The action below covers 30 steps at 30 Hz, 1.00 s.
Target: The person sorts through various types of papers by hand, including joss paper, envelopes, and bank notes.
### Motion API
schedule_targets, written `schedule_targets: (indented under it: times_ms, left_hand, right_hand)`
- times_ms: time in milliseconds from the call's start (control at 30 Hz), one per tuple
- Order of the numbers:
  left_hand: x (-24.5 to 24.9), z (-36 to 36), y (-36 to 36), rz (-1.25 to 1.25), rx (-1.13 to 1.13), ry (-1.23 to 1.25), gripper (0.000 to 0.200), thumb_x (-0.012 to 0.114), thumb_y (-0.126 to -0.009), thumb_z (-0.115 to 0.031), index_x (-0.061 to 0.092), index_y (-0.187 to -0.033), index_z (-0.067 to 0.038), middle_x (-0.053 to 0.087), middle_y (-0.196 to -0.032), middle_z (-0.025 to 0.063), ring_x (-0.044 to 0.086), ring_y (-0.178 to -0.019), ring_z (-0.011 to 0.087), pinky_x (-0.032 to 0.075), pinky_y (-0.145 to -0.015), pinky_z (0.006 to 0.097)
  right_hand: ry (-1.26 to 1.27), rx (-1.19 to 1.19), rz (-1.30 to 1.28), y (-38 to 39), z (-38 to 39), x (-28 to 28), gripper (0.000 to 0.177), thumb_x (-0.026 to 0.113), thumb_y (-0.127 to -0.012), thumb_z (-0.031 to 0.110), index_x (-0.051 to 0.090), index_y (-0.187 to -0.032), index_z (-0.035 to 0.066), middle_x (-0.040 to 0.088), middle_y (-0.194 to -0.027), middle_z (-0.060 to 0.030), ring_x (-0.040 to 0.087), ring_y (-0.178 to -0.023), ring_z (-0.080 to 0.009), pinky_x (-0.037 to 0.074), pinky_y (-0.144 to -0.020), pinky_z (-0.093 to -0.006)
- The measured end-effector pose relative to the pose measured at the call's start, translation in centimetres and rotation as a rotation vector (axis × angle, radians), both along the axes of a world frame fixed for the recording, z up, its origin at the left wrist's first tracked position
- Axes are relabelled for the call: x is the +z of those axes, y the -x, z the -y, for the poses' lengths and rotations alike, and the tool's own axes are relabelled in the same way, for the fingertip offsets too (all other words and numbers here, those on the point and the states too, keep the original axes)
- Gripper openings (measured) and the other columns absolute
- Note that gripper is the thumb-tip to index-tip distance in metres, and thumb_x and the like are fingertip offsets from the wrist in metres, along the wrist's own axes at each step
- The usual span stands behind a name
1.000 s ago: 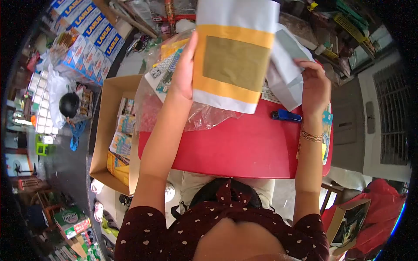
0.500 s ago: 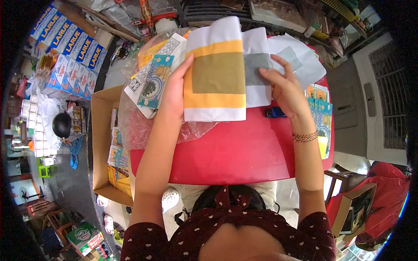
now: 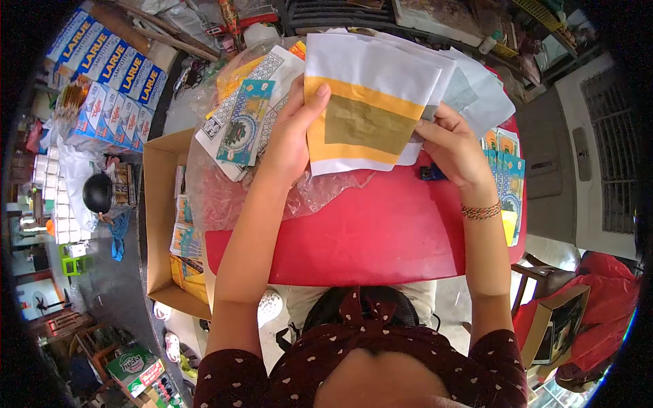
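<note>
My left hand [image 3: 294,132] is closed on the left edge of a joss paper sheet [image 3: 367,122], thumb on the front. The sheet is white with an orange band and an olive rectangle. My right hand [image 3: 454,144] pinches its lower right edge, where other sheets show behind it. Beyond that hand, more white sheets [image 3: 479,98] with grey patches lie fanned out. Close to my left wrist, a blue-green printed note [image 3: 246,126] rests on a patterned paper [image 3: 275,71]. A small dark blue object [image 3: 432,172] sits under my right hand.
The red table [image 3: 360,238] carries crumpled clear plastic [image 3: 238,204] at left and printed notes [image 3: 505,173] at the right edge. A cardboard box [image 3: 160,217] with paper bundles stands left of it. Beer cartons [image 3: 109,61] are stacked further left. A chair [image 3: 537,279] stands at right.
The raised sheet has spread wider to the right and tilted, covering more of the sheets behind it. My right hand has closed from spread fingers to a pinch at its edge.
</note>
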<state>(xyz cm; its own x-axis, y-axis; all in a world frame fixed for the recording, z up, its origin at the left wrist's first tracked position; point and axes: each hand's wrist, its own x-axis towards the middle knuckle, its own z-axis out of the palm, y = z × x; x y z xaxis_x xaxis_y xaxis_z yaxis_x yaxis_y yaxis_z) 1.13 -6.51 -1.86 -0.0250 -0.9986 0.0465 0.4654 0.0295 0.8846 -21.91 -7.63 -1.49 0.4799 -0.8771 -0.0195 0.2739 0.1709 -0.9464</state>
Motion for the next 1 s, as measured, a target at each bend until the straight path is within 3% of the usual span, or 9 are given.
schedule_targets:
  times_ms: [67, 367, 500, 567, 867, 1000]
  left_hand:
    - [0.3, -0.3, -0.1, -0.082, -0.038, -0.026, 0.038, 0.055, -0.095, -0.025, 0.053, -0.123, 0.000, 0.059, -0.113, 0.0048, 0.057, -0.102, 0.0114, 0.045, -0.088, 0.0267]
    - [0.1, -0.3, 0.8, 0.187, 0.059, 0.143, 0.038, 0.058, -0.094, -0.018, 0.050, -0.126, 0.000, 0.060, -0.112, 0.0058, 0.057, -0.101, 0.0113, 0.045, -0.087, 0.0255]
    - [0.4, -0.3, 1.7, 0.129, 0.111, 0.253, 0.048, 0.059, -0.091, -0.009, 0.039, -0.133, 0.001, 0.060, -0.115, 0.0087, 0.057, -0.104, 0.0135, 0.044, -0.090, 0.0267]
    - [0.4, -0.3, 1.6, 0.107, 0.086, 0.242, 0.051, 0.060, -0.091, -0.007, 0.036, -0.135, 0.001, 0.059, -0.116, 0.0099, 0.057, -0.106, 0.0143, 0.044, -0.091, 0.0272]
    - [-0.3, -0.6, 1.8, 0.137, -0.005, 0.211, 0.046, 0.061, -0.091, -0.008, 0.037, -0.128, 0.003, 0.055, -0.120, 0.0113, 0.053, -0.111, 0.0148, 0.041, -0.095, 0.0285]
    - [-0.6, -0.7, 1.9, 0.101, -0.018, 0.191, 0.044, 0.058, -0.094, -0.017, 0.037, -0.129, 0.001, 0.051, -0.121, 0.0088, 0.049, -0.112, 0.0127, 0.039, -0.096, 0.0280]
  right_hand:
    - [0.014, 0.021, 0.139, -0.1, -0.2, 0.2, 0.037, 0.052, -0.092, 0.005, 0.051, -0.128, -0.002, 0.061, -0.117, -0.0068, 0.054, -0.111, -0.0142, 0.039, -0.099, -0.0289]
    - [-0.059, -0.035, 0.143, -1.7, -1.1, 0.8, 0.047, 0.046, -0.099, 0.019, 0.036, -0.139, -0.003, 0.045, -0.137, -0.0096, 0.043, -0.124, -0.0179, 0.033, -0.105, -0.0319]
    - [-0.057, -0.188, 0.242, -2.7, -0.9, 0.1, 0.048, 0.045, -0.100, 0.027, 0.038, -0.138, -0.001, 0.049, -0.132, -0.0082, 0.045, -0.120, -0.0151, 0.035, -0.102, -0.0306]
    - [0.205, -0.251, -0.105, -2.6, -1.3, 0.4, 0.046, 0.046, -0.100, 0.031, 0.042, -0.134, 0.000, 0.054, -0.124, -0.0064, 0.048, -0.113, -0.0116, 0.038, -0.097, -0.0277]
    - [0.227, -0.254, -0.135, -2.3, -1.1, 0.6, 0.037, 0.049, -0.099, 0.024, 0.047, -0.128, 0.001, 0.058, -0.114, -0.0034, 0.051, -0.104, -0.0082, 0.039, -0.092, -0.0249]
    - [0.227, -0.281, -0.105, -2.6, -1.2, 0.4, 0.037, 0.049, -0.098, 0.022, 0.047, -0.129, 0.001, 0.059, -0.115, -0.0035, 0.051, -0.105, -0.0085, 0.040, -0.091, -0.0245]
